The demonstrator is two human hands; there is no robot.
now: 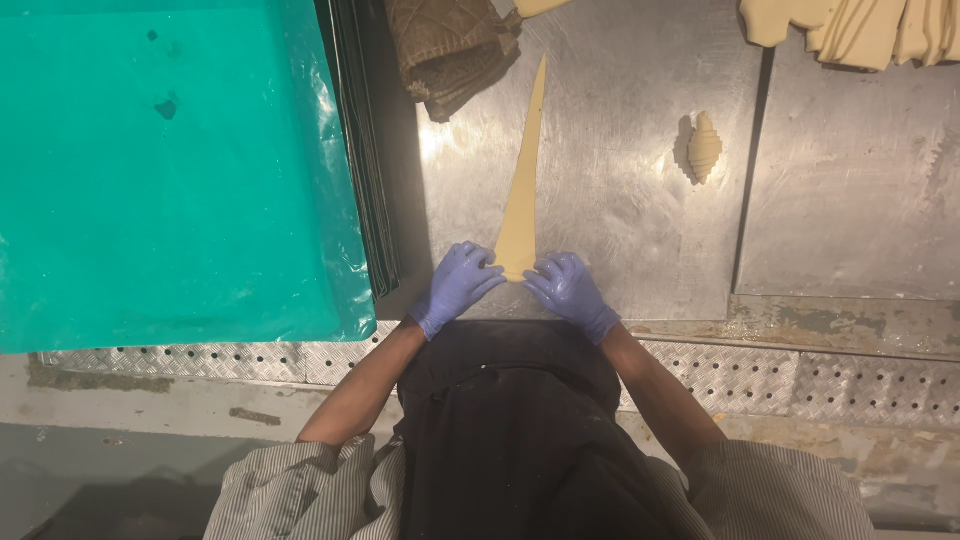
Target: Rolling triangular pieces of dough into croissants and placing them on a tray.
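A long, thin triangle of pale dough (pixel 523 185) lies on the steel worktop (pixel 620 210), its tip pointing away from me. Both my hands wear purple gloves. My left hand (pixel 458 285) rests with its fingertips on the left corner of the triangle's wide near end. My right hand (pixel 566 288) touches the right corner the same way. The near edge of the dough looks slightly folded under my fingers. A rolled, shell-shaped dough piece (pixel 704 146) sits on the worktop to the far right.
A tray covered in teal plastic sheet (pixel 170 170) fills the left, over a stack of dark trays (pixel 362 150). A brown cloth (pixel 450 45) lies at the back. More cut dough (pixel 860 25) lies at the top right. A second steel panel (pixel 860 190) adjoins on the right.
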